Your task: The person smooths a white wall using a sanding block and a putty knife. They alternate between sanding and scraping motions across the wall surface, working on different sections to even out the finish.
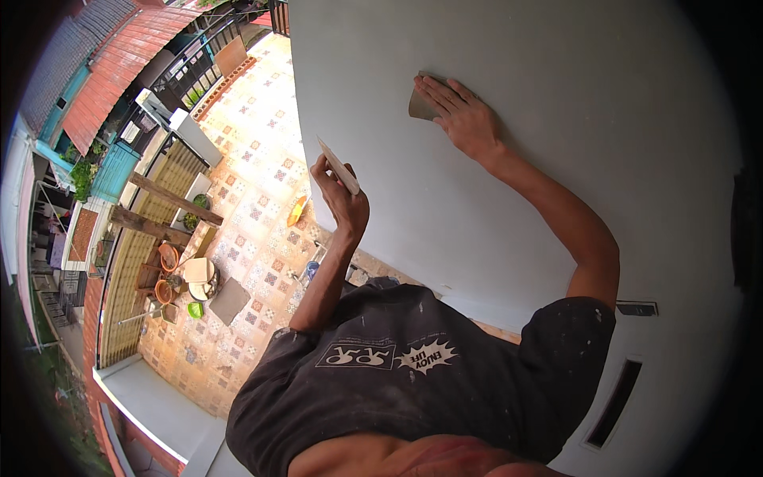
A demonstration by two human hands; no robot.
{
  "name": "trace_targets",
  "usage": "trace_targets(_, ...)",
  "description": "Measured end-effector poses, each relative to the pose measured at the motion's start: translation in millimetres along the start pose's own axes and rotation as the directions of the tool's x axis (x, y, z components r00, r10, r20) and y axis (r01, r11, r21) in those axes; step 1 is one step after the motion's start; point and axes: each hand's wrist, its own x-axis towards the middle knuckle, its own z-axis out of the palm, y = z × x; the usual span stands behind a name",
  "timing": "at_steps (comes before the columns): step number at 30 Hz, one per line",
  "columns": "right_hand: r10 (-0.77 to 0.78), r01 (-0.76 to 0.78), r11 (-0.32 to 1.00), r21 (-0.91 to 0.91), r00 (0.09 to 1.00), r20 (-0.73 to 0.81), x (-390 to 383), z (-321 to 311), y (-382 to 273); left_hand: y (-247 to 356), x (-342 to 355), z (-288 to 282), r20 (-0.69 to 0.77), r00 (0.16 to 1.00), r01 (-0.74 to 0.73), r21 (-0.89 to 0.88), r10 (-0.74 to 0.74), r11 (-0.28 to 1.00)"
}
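Observation:
My right hand point(465, 119) lies flat on a smooth grey wall point(572, 71), its fingers pressing a small brownish sheet of sandpaper point(417, 108) against it. My left hand point(343, 205) is raised a little away from the wall, lower and to the left. It grips a thin flat pale blade, like a scraper point(338, 165), which points up and to the left. My dark paint-flecked T-shirt point(413, 389) fills the lower middle of the view.
Far below on the left is a patterned tiled patio point(262, 159) with orange bowls point(165, 274), a yellow dish point(297, 211), boards and wooden beams point(171, 199). Beyond it are a railing and red roofs point(119, 56). Two dark slots point(616, 401) sit in the wall at lower right.

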Motion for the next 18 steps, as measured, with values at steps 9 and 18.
trace_targets(9, 0.511, -0.612, 0.776, -0.152, 0.751, -0.417, 50, -21, 141, -4, 26, 29, 0.027, 0.998, 0.052, -0.121, -0.049, 0.991)
trace_targets(18, 0.162, -0.153, 0.986, 0.071, 0.976, -0.146, 83, -44, 99, -12, 42, 50, 0.095, 0.979, 0.198, -0.182, -0.183, 0.963)
